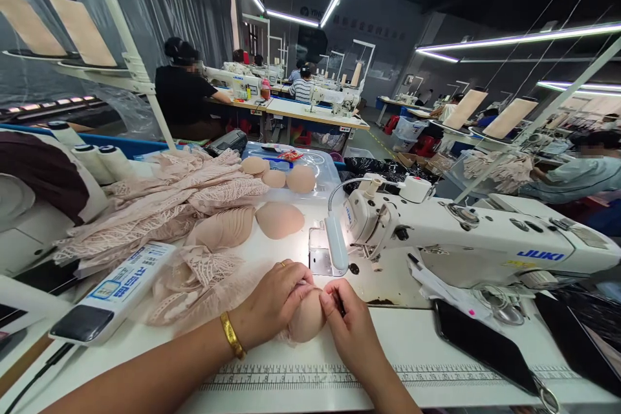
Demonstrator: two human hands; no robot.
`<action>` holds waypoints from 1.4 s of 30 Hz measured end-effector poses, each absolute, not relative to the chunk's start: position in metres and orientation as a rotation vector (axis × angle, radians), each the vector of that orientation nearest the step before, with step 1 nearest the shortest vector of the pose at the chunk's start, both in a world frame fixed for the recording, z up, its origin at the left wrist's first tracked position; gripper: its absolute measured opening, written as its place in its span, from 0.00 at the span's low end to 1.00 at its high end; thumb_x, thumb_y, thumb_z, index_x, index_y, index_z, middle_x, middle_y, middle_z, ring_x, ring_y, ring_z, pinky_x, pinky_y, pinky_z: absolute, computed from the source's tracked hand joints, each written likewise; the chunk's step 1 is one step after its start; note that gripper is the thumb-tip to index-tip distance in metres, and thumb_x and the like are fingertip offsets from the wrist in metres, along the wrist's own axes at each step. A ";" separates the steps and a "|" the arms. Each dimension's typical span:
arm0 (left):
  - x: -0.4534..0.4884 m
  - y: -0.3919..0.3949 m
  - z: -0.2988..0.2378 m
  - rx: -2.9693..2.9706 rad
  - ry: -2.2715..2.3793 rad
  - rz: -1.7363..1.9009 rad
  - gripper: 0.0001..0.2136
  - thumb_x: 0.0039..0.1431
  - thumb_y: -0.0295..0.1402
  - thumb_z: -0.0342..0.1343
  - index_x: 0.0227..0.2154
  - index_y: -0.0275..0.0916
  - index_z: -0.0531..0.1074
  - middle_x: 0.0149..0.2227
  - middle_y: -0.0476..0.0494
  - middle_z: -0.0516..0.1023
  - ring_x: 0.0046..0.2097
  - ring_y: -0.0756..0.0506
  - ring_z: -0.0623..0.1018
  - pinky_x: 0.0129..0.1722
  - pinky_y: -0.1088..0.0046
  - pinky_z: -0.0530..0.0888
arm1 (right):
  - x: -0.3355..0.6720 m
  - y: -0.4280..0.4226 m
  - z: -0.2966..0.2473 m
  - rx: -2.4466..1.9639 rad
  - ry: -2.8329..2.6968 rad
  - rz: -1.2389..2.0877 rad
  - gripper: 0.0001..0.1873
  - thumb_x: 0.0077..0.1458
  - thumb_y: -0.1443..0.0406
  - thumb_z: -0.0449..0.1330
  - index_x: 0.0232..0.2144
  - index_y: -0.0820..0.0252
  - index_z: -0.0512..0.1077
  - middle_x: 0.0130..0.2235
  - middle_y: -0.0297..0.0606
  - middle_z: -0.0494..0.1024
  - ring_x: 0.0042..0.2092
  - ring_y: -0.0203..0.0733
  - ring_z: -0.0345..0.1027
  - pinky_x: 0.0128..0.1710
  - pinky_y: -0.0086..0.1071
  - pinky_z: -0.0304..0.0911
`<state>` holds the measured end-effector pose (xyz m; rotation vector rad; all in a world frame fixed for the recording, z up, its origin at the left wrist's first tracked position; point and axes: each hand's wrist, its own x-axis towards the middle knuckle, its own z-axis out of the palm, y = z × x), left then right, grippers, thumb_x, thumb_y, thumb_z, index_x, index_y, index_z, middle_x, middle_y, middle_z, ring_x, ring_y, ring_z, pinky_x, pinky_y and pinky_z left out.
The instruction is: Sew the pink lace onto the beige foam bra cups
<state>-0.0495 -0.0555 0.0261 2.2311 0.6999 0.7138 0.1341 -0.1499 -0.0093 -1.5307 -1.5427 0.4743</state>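
Between my two hands is a beige bra cup (pixel 307 318), held just in front of the sewing machine's needle area. My left hand (pixel 275 301), with a gold bangle at the wrist, pinches its upper left edge. On the right edge, the thumb and fingers of my right hand (pixel 343 314) are closed. Beige lace fabric (pixel 201 272) lies left of my left hand, partly under it. Behind that sit a stack of beige cups (pixel 224 228) and a single cup (pixel 280 219). The white JUKI sewing machine (pixel 466 239) stands to the right, its small lamp (pixel 336 242) lit.
A pile of lace pieces (pixel 165 200) covers the table's left side, near a white power bank (pixel 114 291). More cups (pixel 301 178) rest on a clear plastic lid. A black phone (pixel 485 343) lies at right. Along the front edge runs a printed ruler (pixel 291 376). Other people work behind.
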 end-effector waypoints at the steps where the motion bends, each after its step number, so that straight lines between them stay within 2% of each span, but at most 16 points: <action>1: -0.050 -0.055 0.026 2.233 0.702 0.710 0.09 0.73 0.33 0.46 0.38 0.41 0.70 0.39 0.45 0.77 0.42 0.42 0.73 0.44 0.62 0.70 | 0.133 -0.150 -0.011 -1.537 -1.571 0.386 0.11 0.71 0.55 0.53 0.45 0.55 0.69 0.29 0.30 0.74 0.28 0.39 0.68 0.26 0.30 0.64; 3: -0.050 -0.055 0.026 2.231 0.701 0.716 0.09 0.73 0.33 0.45 0.37 0.41 0.70 0.39 0.45 0.76 0.42 0.42 0.73 0.44 0.62 0.69 | 0.130 -0.151 -0.014 -1.529 -1.633 0.166 0.14 0.72 0.58 0.52 0.54 0.56 0.65 0.37 0.36 0.79 0.33 0.43 0.74 0.32 0.33 0.70; 4: -0.050 -0.056 0.027 2.227 0.701 0.716 0.09 0.73 0.33 0.46 0.37 0.41 0.70 0.39 0.45 0.76 0.42 0.42 0.73 0.44 0.62 0.69 | 0.128 -0.151 -0.015 -1.522 -1.665 0.053 0.13 0.72 0.60 0.50 0.55 0.56 0.64 0.39 0.39 0.80 0.36 0.44 0.75 0.34 0.35 0.71; 7: -0.049 -0.056 0.028 2.211 0.700 0.721 0.09 0.72 0.33 0.47 0.38 0.41 0.71 0.40 0.46 0.77 0.43 0.42 0.73 0.44 0.63 0.69 | 0.125 -0.149 -0.017 -1.518 -1.747 -0.186 0.09 0.73 0.64 0.48 0.49 0.56 0.65 0.38 0.40 0.78 0.36 0.46 0.74 0.35 0.38 0.70; 10: -0.049 -0.057 0.028 2.202 0.697 0.719 0.09 0.72 0.33 0.47 0.38 0.41 0.71 0.40 0.46 0.77 0.43 0.42 0.73 0.45 0.63 0.69 | 0.124 -0.147 -0.018 -1.528 -1.773 -0.274 0.08 0.73 0.65 0.47 0.47 0.57 0.65 0.36 0.39 0.77 0.34 0.46 0.72 0.32 0.37 0.67; 32: -0.049 -0.059 0.030 2.201 0.678 0.698 0.08 0.72 0.32 0.49 0.37 0.41 0.71 0.39 0.48 0.76 0.43 0.43 0.73 0.44 0.64 0.69 | 0.123 -0.145 -0.021 -1.523 -1.732 -0.340 0.09 0.74 0.65 0.47 0.46 0.58 0.66 0.35 0.38 0.76 0.33 0.44 0.70 0.32 0.35 0.63; 39: -0.048 -0.060 0.030 2.203 0.660 0.695 0.07 0.71 0.31 0.49 0.37 0.40 0.71 0.38 0.47 0.76 0.42 0.43 0.73 0.44 0.65 0.69 | 0.120 -0.142 -0.017 -1.528 -1.728 -0.449 0.12 0.76 0.63 0.44 0.46 0.58 0.66 0.33 0.37 0.77 0.32 0.43 0.70 0.33 0.34 0.64; 42: -0.048 -0.060 0.029 2.214 0.656 0.686 0.07 0.70 0.30 0.49 0.36 0.40 0.71 0.37 0.47 0.76 0.42 0.43 0.73 0.44 0.64 0.69 | 0.118 -0.143 -0.017 -1.528 -1.762 -0.404 0.14 0.76 0.63 0.42 0.42 0.56 0.66 0.31 0.34 0.76 0.29 0.42 0.69 0.31 0.33 0.62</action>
